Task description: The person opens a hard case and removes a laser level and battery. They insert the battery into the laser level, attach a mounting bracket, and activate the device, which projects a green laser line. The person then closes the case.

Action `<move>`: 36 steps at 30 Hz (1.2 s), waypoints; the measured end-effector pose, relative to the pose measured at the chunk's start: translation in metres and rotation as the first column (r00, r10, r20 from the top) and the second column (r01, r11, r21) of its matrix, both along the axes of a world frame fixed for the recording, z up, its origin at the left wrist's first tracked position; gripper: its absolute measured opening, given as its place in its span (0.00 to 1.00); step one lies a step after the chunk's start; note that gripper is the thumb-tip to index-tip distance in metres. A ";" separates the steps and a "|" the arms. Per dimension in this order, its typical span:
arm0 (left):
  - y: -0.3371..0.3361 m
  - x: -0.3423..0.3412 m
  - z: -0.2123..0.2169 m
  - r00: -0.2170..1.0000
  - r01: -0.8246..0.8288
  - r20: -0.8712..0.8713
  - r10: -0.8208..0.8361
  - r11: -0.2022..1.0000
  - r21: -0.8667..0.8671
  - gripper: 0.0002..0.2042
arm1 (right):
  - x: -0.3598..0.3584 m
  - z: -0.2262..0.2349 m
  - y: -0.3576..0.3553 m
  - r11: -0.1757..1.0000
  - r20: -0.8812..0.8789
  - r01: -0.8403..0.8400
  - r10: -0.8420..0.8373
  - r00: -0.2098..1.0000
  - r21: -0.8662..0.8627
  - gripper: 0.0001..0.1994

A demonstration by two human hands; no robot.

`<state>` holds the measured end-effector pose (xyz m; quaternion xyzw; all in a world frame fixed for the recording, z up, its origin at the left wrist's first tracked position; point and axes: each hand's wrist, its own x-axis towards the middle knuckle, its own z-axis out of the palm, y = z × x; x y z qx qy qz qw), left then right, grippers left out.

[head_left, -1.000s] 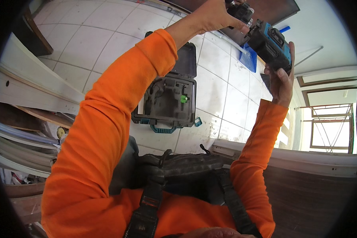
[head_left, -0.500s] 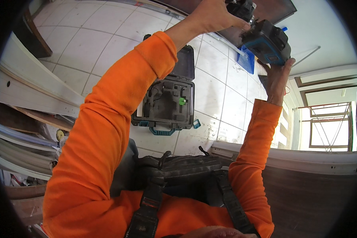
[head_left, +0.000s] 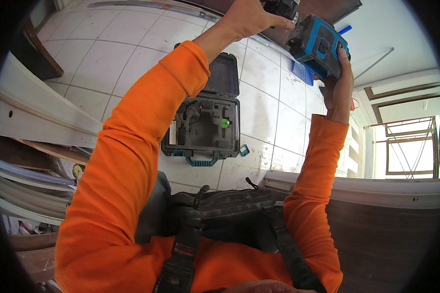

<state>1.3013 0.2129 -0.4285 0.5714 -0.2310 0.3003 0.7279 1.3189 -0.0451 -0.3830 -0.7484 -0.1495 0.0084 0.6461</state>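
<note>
Both hands up: right hand (head_left: 338,80) grips blue laser level (head_left: 319,45) from below, left hand (head_left: 252,18) pinches its top w/ fingers closed. Tool's out of open case (head_left: 205,128) on floor; mounting/adjusting prob. unfinished.

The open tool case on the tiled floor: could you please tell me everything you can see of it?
The open tool case is dark grey, plastic by its look, with teal latches and a teal handle on its near edge. It lies flat on the white tiled floor, its lid folded back away from the person. The moulded tray inside has shaped recesses and a small green part. Neither hand touches it; a small teal piece lies beside it.
</note>
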 end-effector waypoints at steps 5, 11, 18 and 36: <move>0.001 0.000 -0.001 0.999 0.025 -0.042 -0.027 0.998 -0.052 0.32 | -0.002 -0.002 -0.011 0.955 0.240 -0.267 0.230 0.943 0.133 0.39; 0.005 -0.004 0.003 0.991 0.091 -0.087 -0.100 0.991 -0.100 0.32 | 0.001 -0.001 -0.023 0.972 0.333 -0.141 0.198 0.922 -0.188 0.39; -0.001 -0.002 -0.003 0.993 -0.072 -0.081 0.080 0.993 0.089 0.30 | 0.014 -0.011 -0.020 0.996 0.143 -0.038 0.048 0.989 -0.076 0.42; -0.003 0.010 -0.010 0.983 0.088 -0.151 -0.102 0.991 -0.100 0.32 | -0.007 -0.004 -0.014 0.986 0.220 -0.162 0.167 0.961 -0.042 0.35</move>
